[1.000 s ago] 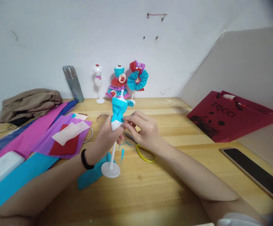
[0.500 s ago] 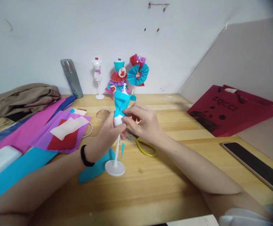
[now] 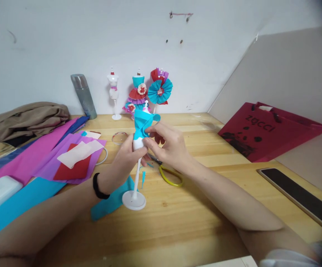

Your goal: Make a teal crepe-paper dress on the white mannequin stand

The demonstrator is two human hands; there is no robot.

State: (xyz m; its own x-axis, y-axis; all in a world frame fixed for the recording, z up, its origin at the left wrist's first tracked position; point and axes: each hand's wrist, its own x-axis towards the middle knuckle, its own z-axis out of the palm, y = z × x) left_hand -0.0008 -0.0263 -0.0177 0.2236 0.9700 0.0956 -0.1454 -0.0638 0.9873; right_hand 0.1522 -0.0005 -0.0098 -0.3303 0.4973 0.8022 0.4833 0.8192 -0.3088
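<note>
A small white dress-form mannequin [image 3: 138, 144] on a thin stem with a round base [image 3: 133, 200] stands in front of me, tilted slightly. My left hand [image 3: 123, 157] is wrapped round its lower body. Blue crepe paper [image 3: 142, 124] covers the torso, gathered at the waist, one end sticking out to the right. My right hand [image 3: 168, 144] pinches that paper at the waist with thumb and fingers. Scissors with yellow handles [image 3: 170, 176] lie on the table below my right hand. A blue paper strip [image 3: 110, 204] lies under my left wrist, with small blue scraps near the stem.
Three mannequins stand by the wall: a bare one [image 3: 113, 87], one in a layered dress [image 3: 138, 92], one with a big blue paper flower [image 3: 160, 91]. A flask [image 3: 84, 96], coloured paper sheets [image 3: 42, 155] and brown cloth [image 3: 31, 120] lie left; a red bag [image 3: 272, 133] and phone [image 3: 296, 196] right.
The view has shifted slightly. Both hands keep their grip on the mannequin and the paper, and my right fingers have moved only a little at the waist.
</note>
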